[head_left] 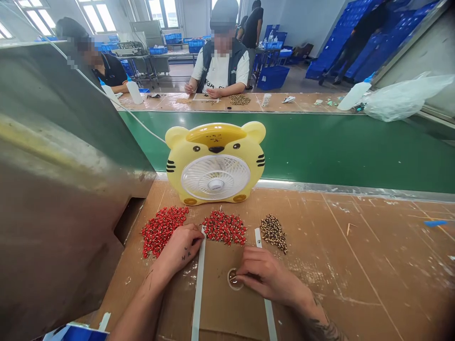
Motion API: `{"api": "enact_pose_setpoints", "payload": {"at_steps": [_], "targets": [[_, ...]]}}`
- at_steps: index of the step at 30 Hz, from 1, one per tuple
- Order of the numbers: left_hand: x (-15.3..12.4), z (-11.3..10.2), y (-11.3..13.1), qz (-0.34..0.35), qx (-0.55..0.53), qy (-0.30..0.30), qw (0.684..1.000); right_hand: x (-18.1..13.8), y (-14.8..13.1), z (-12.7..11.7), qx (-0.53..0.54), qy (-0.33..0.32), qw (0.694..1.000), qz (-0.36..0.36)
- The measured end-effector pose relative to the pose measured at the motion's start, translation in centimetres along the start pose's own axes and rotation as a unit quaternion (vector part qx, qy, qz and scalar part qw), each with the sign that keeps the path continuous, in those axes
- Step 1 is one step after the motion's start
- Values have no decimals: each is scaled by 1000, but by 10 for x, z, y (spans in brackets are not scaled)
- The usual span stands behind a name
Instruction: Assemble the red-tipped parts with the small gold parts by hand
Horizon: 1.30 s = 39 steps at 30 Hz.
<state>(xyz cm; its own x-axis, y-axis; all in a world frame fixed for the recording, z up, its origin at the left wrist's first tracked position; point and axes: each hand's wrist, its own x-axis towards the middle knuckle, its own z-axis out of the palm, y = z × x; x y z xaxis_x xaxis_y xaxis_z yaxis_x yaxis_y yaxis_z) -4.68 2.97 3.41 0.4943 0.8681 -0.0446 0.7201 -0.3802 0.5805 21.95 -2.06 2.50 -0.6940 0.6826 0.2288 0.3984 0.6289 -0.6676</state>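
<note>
My left hand (179,248) rests on the cardboard worktop (355,255) with its fingers curled at the edge of a pile of small red pieces (161,228); what it pinches, if anything, is hidden. A second red pile (224,227) lies just right of it. My right hand (265,274) is closed, its fingertips pinched over a small round cap (232,279) on the board. Two white tape strips (198,284) run toward me, one on each side of the cap. A pile of tiny dark and gold pieces (273,232) sits beyond my right hand.
A yellow tiger-shaped desk fan (215,163) stands behind the piles. A green conveyor belt (320,147) runs across. A metal machine housing (53,180) fills the left. Two people work at the far table (249,102), near white bottles (353,94) and a plastic bag (401,99).
</note>
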Motion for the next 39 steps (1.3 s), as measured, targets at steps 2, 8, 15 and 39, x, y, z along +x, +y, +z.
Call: {"api": "enact_pose_setpoints", "payload": {"at_steps": [2,8,15,39], "targets": [[-1,1,-1,-7,7,13,1000,1,0,0,-9,1,1000,1],[-2,-3,-1,9,-89,14,996,2,-5,-1,-38,9,999,-34],[-2,9,18,-112,-406,-45,906,0,-7,-1,-87,-2,996,-37],[2,31,31,-157,-518,-78,837,-9,-7,-14,64,175,982,15]]}}
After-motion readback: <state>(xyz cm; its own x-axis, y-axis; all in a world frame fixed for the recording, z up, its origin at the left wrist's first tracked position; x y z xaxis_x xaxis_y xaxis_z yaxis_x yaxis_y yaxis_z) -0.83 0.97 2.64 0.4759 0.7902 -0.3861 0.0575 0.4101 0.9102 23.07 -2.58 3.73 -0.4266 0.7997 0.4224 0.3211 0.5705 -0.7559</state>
